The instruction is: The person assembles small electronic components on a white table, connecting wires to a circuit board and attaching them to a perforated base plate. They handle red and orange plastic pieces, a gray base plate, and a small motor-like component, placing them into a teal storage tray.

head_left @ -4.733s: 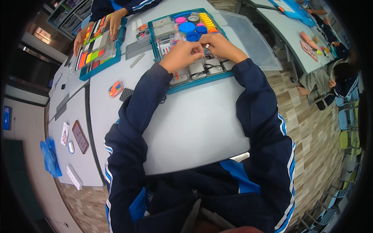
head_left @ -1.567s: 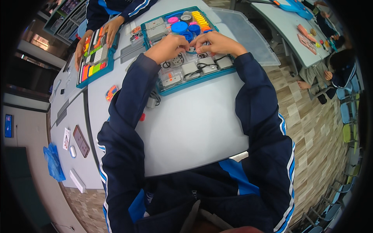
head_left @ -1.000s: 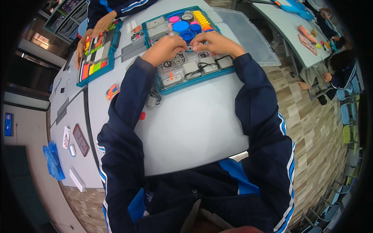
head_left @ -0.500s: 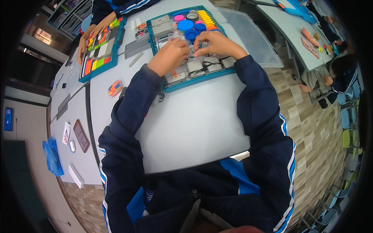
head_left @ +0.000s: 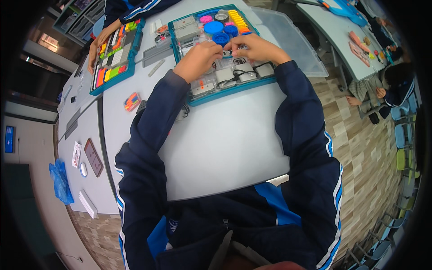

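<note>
From left, a phone (head_left: 93,157) lies on the side table, and farther up a co-worker's hand (head_left: 112,29) reaches over a 2nd kit (head_left: 116,83) of bright blocks. A small parts box (head_left: 132,102) sits on the near table. At center, the wearer's left hand (head_left: 201,59) arches over the teal-rimmed kit (head_left: 238,90), fingers bent and drawn close together, thumb mostly out of sight; whether it grips anything cannot be told. The kit lies open on the table, beyond a wide stretch of bare top, with 3 white blocks (head_left: 223,74) and their black cables along its near side and blue wheels (head_left: 213,28) toward the far side. The right hand (head_left: 258,47) comes in opposite, thumb and forefinger curved nearly together, the 2 sets of fingertips close to each other; what lies at them is too small to make out. Farthest right, the clear lid (head_left: 299,49) spreads beside the kit. For fine work here, a light pinch would likely serve best, with 1 hand steadying while the other turns or presses, both low over the kit so a dropped piece lands inside, and wrists clear of the cables.
</note>
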`<state>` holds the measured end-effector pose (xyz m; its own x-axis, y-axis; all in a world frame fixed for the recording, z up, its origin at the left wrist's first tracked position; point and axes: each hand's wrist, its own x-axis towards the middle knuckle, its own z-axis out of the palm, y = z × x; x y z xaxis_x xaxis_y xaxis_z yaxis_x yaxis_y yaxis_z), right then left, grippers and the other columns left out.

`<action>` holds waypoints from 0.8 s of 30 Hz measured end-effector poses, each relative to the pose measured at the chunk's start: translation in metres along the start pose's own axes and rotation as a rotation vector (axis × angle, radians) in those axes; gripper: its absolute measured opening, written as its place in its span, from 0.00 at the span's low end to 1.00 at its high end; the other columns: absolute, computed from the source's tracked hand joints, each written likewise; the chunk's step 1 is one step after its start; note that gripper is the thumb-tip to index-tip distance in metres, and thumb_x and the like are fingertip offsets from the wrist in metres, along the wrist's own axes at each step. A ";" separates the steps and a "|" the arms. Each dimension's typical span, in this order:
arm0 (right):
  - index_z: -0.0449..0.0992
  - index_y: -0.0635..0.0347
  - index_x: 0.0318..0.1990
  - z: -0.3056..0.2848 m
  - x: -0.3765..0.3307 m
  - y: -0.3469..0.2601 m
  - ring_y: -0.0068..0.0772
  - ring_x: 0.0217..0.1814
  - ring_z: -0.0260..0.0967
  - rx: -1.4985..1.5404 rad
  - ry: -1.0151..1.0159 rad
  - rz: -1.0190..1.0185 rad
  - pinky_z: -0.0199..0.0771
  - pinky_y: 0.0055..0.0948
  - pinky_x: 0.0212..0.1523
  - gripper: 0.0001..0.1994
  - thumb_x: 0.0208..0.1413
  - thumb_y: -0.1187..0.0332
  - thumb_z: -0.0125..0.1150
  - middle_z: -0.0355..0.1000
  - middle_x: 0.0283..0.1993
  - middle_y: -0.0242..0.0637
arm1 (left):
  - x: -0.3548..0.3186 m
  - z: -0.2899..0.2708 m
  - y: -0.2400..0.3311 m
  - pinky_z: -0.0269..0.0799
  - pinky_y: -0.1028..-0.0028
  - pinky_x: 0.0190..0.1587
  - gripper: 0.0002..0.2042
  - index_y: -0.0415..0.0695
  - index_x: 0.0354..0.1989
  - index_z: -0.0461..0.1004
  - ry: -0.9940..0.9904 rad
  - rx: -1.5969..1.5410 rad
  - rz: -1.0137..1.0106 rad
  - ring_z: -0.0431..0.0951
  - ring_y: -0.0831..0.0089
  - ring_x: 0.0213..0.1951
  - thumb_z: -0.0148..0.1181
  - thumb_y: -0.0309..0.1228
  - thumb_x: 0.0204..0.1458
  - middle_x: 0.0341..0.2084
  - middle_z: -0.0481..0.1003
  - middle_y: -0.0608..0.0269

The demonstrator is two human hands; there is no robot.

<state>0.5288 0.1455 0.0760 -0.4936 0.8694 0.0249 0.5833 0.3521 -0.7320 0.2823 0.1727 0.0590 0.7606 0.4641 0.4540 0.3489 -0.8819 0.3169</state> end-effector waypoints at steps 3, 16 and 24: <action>0.68 0.59 0.32 -0.001 0.000 0.006 0.23 0.24 0.69 0.045 -0.012 -0.052 0.73 0.26 0.25 0.09 0.64 0.70 0.59 0.79 0.56 0.34 | 0.007 0.003 -0.004 0.74 0.63 0.40 0.05 0.39 0.38 0.76 0.046 0.018 0.045 0.78 0.53 0.37 0.61 0.26 0.56 0.31 0.77 0.53; 0.78 0.58 0.31 0.001 0.001 0.003 0.22 0.30 0.73 0.016 -0.014 -0.039 0.75 0.23 0.24 0.05 0.55 0.68 0.67 0.78 0.57 0.31 | 0.026 0.004 -0.013 0.76 0.65 0.36 0.05 0.38 0.34 0.82 -0.070 -0.093 -0.080 0.80 0.57 0.31 0.68 0.25 0.49 0.28 0.79 0.53; 0.82 0.59 0.34 0.007 0.003 -0.002 0.35 0.47 0.75 -0.146 0.028 -0.179 0.75 0.32 0.46 0.05 0.48 0.72 0.71 0.77 0.48 0.31 | 0.033 0.000 -0.016 0.78 0.65 0.37 0.04 0.38 0.31 0.82 -0.091 -0.114 -0.148 0.83 0.57 0.32 0.67 0.25 0.48 0.27 0.81 0.51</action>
<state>0.5215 0.1454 0.0733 -0.5808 0.7970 0.1659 0.5760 0.5464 -0.6080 0.3017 0.2024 0.0687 0.7538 0.5738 0.3201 0.4002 -0.7874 0.4689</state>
